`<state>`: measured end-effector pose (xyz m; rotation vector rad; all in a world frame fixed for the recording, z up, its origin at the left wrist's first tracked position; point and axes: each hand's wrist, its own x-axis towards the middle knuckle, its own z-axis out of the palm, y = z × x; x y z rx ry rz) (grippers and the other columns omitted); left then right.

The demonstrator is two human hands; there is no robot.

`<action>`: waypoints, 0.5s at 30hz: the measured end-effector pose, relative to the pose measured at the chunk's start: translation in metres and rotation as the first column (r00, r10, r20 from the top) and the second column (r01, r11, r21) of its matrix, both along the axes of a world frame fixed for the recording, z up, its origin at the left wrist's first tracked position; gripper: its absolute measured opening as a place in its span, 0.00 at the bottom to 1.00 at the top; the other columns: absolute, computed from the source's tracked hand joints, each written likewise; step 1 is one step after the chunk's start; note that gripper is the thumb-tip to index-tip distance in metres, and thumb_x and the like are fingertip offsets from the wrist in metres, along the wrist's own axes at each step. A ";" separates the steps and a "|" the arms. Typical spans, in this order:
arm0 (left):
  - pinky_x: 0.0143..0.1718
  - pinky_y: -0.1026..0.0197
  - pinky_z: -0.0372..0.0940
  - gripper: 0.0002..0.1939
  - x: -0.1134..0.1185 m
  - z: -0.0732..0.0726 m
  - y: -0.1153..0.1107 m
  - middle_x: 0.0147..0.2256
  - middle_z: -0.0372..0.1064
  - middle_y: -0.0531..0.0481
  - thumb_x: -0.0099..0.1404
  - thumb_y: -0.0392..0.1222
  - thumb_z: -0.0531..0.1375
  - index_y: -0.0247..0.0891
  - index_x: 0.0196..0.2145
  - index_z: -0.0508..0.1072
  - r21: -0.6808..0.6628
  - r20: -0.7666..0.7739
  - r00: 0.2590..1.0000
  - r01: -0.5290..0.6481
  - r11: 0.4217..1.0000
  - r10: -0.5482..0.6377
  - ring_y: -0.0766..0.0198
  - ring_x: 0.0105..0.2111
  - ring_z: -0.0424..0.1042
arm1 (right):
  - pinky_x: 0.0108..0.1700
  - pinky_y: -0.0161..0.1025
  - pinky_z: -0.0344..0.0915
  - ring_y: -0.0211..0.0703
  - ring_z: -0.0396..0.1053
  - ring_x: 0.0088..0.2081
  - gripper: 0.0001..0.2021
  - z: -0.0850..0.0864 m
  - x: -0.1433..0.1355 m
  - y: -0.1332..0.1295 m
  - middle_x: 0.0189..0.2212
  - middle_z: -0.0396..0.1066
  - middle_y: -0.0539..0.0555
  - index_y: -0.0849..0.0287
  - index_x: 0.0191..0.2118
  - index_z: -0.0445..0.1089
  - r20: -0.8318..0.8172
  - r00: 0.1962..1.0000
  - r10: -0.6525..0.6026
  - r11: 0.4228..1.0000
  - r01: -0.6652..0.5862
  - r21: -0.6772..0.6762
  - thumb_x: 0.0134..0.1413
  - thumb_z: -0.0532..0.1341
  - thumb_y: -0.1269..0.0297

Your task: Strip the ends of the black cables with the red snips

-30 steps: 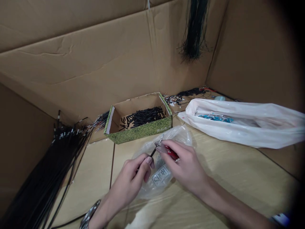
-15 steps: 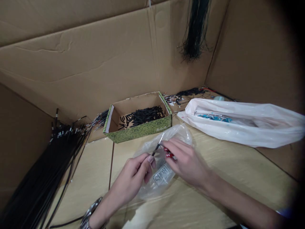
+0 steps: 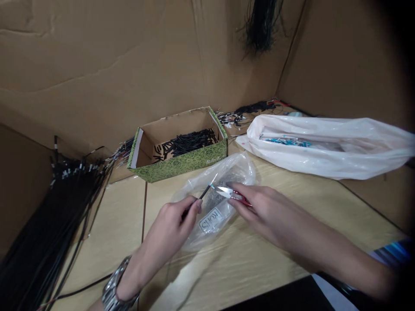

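My left hand [image 3: 180, 220] pinches a black cable [image 3: 205, 192] whose end points up and away, with short white and light-blue wire tips showing. In my right hand [image 3: 256, 205] is a pair of red-handled thread snips [image 3: 238, 197]. Their pointed blades stand apart just right of the cable's tip, and I see a small gap between them and the wires. Beneath both hands lies a clear plastic bag [image 3: 191, 235] with a printed label and fine bits inside. The cable's other end is hidden by my left hand and wrist.
A green patterned box [image 3: 181, 167] holds many short black tubes. Right of it lies a white plastic bag [image 3: 311, 166] with blue-and-white pieces. A thick bundle of black cables [image 3: 42, 229] covers the left side. Dark strands [image 3: 261, 26] hang against the cardboard wall.
The snips' blades, hidden before, now show beside the cable's tip. My right hand has drawn back from the cable, and its white and blue wire ends are now visible. The view has tilted down.
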<state>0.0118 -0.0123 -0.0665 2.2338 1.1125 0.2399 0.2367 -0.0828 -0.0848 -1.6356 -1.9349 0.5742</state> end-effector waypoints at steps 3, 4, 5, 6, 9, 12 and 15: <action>0.29 0.63 0.53 0.16 0.000 -0.003 -0.001 0.23 0.63 0.58 0.76 0.43 0.50 0.39 0.30 0.67 0.029 -0.033 0.999 -0.004 1.000 0.005 0.67 0.23 0.62 | 0.39 0.44 0.64 0.50 0.74 0.37 0.09 -0.003 -0.004 0.002 0.35 0.76 0.54 0.56 0.45 0.70 0.053 0.999 -0.006 1.000 0.005 0.019 0.69 0.54 0.60; 0.29 0.63 0.53 0.15 0.000 -0.003 -0.002 0.23 0.63 0.58 0.76 0.43 0.50 0.39 0.30 0.67 0.035 -0.043 0.999 -0.003 0.999 0.004 0.67 0.23 0.62 | 0.37 0.43 0.63 0.50 0.74 0.35 0.09 -0.005 -0.005 0.004 0.33 0.75 0.54 0.56 0.43 0.70 0.072 0.997 -0.015 0.999 0.012 0.036 0.69 0.55 0.60; 0.28 0.63 0.52 0.15 -0.001 -0.004 -0.002 0.23 0.63 0.58 0.76 0.43 0.50 0.39 0.30 0.67 0.040 -0.053 0.999 0.000 0.999 0.003 0.66 0.23 0.62 | 0.35 0.42 0.62 0.50 0.73 0.34 0.09 -0.007 -0.006 0.005 0.31 0.74 0.53 0.56 0.41 0.70 0.087 0.996 -0.020 0.998 0.015 0.056 0.68 0.56 0.59; 0.28 0.63 0.52 0.15 -0.001 -0.005 -0.002 0.23 0.63 0.57 0.75 0.43 0.50 0.39 0.30 0.67 0.046 -0.062 0.998 0.002 0.999 0.001 0.66 0.23 0.62 | 0.34 0.41 0.61 0.49 0.72 0.33 0.08 -0.009 -0.007 0.007 0.29 0.74 0.52 0.56 0.40 0.70 0.097 0.995 -0.020 0.997 0.012 0.078 0.68 0.56 0.59; 0.28 0.62 0.52 0.15 -0.001 -0.007 -0.003 0.23 0.65 0.56 0.75 0.42 0.50 0.40 0.31 0.68 0.068 -0.081 0.997 0.016 0.998 -0.011 0.65 0.23 0.63 | 0.33 0.40 0.60 0.47 0.71 0.31 0.07 -0.014 -0.008 0.012 0.28 0.72 0.50 0.55 0.39 0.69 0.115 0.993 -0.002 0.989 -0.015 0.148 0.67 0.57 0.61; 0.28 0.61 0.52 0.14 0.000 -0.010 -0.004 0.24 0.68 0.55 0.76 0.42 0.50 0.40 0.33 0.69 0.090 -0.114 0.993 0.040 0.995 -0.030 0.64 0.23 0.66 | 0.34 0.40 0.59 0.47 0.70 0.33 0.07 -0.016 -0.008 0.013 0.29 0.72 0.51 0.57 0.37 0.69 0.162 0.986 0.029 0.973 -0.065 0.222 0.68 0.57 0.63; 0.27 0.61 0.53 0.14 0.000 -0.014 -0.005 0.23 0.68 0.54 0.75 0.42 0.51 0.40 0.33 0.70 0.127 -0.162 0.987 0.043 0.991 -0.022 0.63 0.23 0.68 | 0.36 0.41 0.59 0.47 0.69 0.34 0.08 -0.019 -0.008 0.013 0.32 0.72 0.52 0.57 0.37 0.69 0.220 0.972 0.076 0.953 -0.136 0.270 0.69 0.55 0.66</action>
